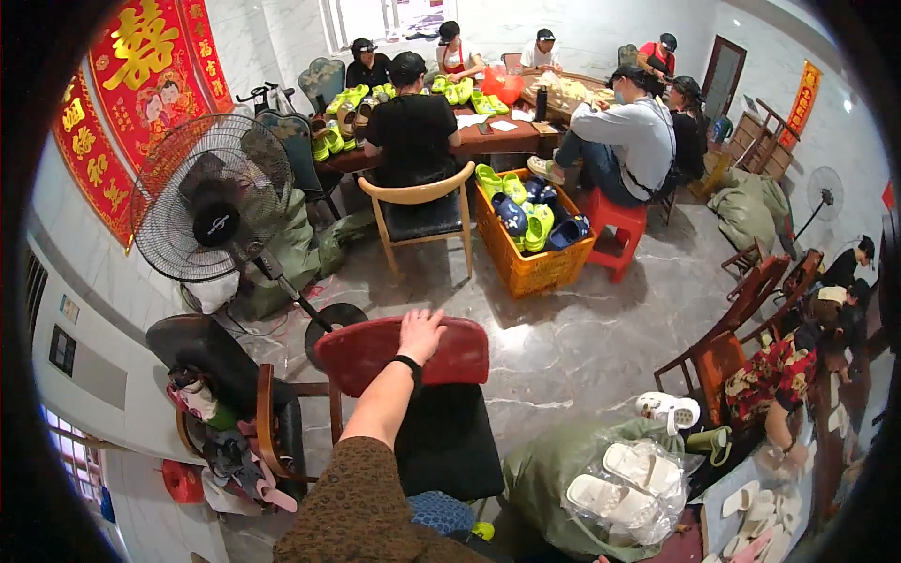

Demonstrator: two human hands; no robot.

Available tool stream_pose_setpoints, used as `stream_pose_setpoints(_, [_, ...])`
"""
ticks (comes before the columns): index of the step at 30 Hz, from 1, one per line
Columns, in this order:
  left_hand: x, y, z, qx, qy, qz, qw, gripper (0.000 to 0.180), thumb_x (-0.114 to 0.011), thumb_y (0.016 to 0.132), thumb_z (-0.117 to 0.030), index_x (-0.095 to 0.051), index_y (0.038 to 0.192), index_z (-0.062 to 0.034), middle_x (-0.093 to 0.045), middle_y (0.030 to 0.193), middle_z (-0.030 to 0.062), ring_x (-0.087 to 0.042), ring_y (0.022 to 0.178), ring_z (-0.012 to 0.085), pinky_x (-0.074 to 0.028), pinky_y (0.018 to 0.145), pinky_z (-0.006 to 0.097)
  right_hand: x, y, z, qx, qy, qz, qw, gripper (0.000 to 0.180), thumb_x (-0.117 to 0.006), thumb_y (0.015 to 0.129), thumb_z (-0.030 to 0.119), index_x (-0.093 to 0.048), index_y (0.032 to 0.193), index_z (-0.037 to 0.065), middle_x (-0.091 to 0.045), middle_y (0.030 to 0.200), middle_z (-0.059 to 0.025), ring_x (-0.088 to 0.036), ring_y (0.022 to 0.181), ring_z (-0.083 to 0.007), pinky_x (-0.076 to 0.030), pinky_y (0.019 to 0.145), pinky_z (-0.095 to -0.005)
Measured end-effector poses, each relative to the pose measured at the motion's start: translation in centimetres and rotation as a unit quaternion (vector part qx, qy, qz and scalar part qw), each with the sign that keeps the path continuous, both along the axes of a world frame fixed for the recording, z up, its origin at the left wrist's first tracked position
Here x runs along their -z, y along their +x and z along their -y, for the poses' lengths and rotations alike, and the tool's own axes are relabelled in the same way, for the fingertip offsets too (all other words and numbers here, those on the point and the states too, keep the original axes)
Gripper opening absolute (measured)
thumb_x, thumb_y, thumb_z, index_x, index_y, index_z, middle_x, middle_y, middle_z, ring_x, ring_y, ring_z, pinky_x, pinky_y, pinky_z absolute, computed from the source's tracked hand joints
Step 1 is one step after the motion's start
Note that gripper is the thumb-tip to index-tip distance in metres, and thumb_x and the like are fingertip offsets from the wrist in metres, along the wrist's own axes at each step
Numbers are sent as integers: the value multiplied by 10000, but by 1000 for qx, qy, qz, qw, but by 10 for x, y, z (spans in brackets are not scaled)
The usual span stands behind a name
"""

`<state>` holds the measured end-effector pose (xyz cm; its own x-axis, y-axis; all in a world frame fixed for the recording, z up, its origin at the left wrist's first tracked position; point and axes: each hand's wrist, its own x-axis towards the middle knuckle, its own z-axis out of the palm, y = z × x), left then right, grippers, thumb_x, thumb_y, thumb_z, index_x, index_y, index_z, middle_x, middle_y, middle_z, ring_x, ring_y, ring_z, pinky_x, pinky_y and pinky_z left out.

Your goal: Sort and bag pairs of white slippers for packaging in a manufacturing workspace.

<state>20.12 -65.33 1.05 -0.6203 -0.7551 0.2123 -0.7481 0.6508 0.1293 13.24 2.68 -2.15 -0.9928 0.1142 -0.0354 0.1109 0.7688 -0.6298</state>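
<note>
Beyond the left fingers (437,325) I see a grey, marble-patterned floor (572,347). A long tabletop with a brown-red covering (493,143) stands well ahead of them. To their left rises a tall black wire-caged fan (218,214). Directly at the fingers is a padded chair with a red backrest and black seat (446,436); they lie bent over its top edge, touching, though I cannot tell whether they grip it. The right fingers I cannot make out. Behind and right of the left fingers bulges a dull-green fabric sack (540,479), bearing cream slides in clear plastic (638,464). Ahead and right, an orange plastic crate (535,270) holds lime-green and navy clogs (538,228).
</note>
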Motion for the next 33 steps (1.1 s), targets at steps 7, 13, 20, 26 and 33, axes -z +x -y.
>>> stream_pose_setpoints(7, [-8,93,29,-115,12,66,991,507,-615,834,-390,-521,1288,-187,-575,1168,125,-498,1131,316,-394,966,448,4,8,5,-33,29,36,998,254,-602,894,201,-659,1040,1,-640,1056,-185,-585,996,-325,-467,892,-409])
stream_pose_setpoints(13, [-10,176,48,-230,88,79,966,579,-631,806,-409,-457,1318,-203,-517,1272,125,-451,1206,346,-381,1002,475,17,6,-17,-40,21,30,999,236,-617,884,190,-665,1003,-8,-646,1029,-193,-591,978,-329,-475,876,-420])
stream_pose_setpoints(20, [-6,171,55,-261,130,53,955,606,-645,786,-419,-463,1306,-167,-499,1268,173,-401,1232,398,-389,994,492,3,5,5,-15,57,55,997,292,-590,900,242,-655,1044,-4,-645,1048,-190,-589,993,-338,-467,894,-409])
stream_pose_setpoints(26, [-6,170,47,-165,159,9,973,776,-724,717,-299,-398,1356,-2,-502,1304,235,-474,1210,389,-383,1028,443,31,-24,6,-122,-3,-89,988,70,-616,794,53,-658,845,29,-621,861,-143,-605,770,-300,-485,714,-360])
stream_pose_setpoints(33, [57,134,-73,-116,21,38,992,806,-628,751,-163,-222,1415,50,-187,1411,412,-247,1296,538,-239,1096,520,9,-54,-36,-61,-70,-23,995,108,-638,796,107,-675,861,29,-635,834,-136,-632,754,-274,-509,687,-355])
